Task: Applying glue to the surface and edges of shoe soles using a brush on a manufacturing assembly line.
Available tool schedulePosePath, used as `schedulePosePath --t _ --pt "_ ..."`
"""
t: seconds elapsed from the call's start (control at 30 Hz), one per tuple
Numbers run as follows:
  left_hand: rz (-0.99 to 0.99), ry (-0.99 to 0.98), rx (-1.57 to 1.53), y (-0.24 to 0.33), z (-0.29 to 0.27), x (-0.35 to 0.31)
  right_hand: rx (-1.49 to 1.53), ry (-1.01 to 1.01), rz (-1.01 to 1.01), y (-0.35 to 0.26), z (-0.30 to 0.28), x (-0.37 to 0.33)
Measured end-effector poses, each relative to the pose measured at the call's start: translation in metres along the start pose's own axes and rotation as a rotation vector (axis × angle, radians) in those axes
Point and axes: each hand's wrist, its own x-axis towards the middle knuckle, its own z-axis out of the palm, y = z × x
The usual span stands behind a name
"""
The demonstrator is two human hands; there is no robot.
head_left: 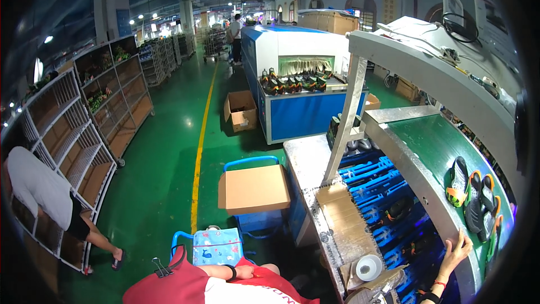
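Observation:
My right hand [457, 251] rests on the metal side rail [419, 200] of a raised green conveyor belt [427, 135]. Its fingers are spread and it holds nothing. Just beyond it, several black sandals [476, 211] with orange and green trim lie on the belt. Low in the picture, my left hand [244, 272] lies against the red cloth over my lap, a dark band at its wrist. Its fingers are small and partly lost against the cloth, so I cannot tell whether they hold anything.
Beneath the belt runs a blue slatted rack [374, 183] with dark shoe parts. A white bowl [368, 268] stands beside cardboard. Ahead is a blue-and-white machine [304, 118] with shoes at its opening. A carton [256, 188] sits nearby. At left, a person [45, 188] bends by shelves.

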Motion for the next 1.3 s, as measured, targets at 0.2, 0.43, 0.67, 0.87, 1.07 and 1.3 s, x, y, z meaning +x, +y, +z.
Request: schedulePosePath --t 0.2,0.43,0.67,0.87,1.07,1.3 --pt "-0.038 -0.039 -0.044 -0.001 0.002 0.0 -0.014 -0.002 0.008 0.002 0.0 0.0" --pt "-0.017 -0.016 -0.052 -0.004 0.01 0.001 -0.015 -0.006 0.0 0.009 0.008 -0.003" --pt "-0.019 -0.021 -0.04 0.001 0.011 0.004 -0.038 0.006 0.011 0.008 0.01 -0.003" --pt "0.002 -0.029 -0.061 0.001 0.014 0.006 -0.02 -0.024 0.026 0.012 0.011 -0.004" --pt "-0.009 0.017 -0.115 0.001 0.02 0.006 -0.018 0.024 -0.023 0.014 0.016 -0.004" --pt "-0.091 0.057 -0.169 -0.001 0.027 0.003 -0.026 0.034 -0.038 0.014 0.015 -0.006"
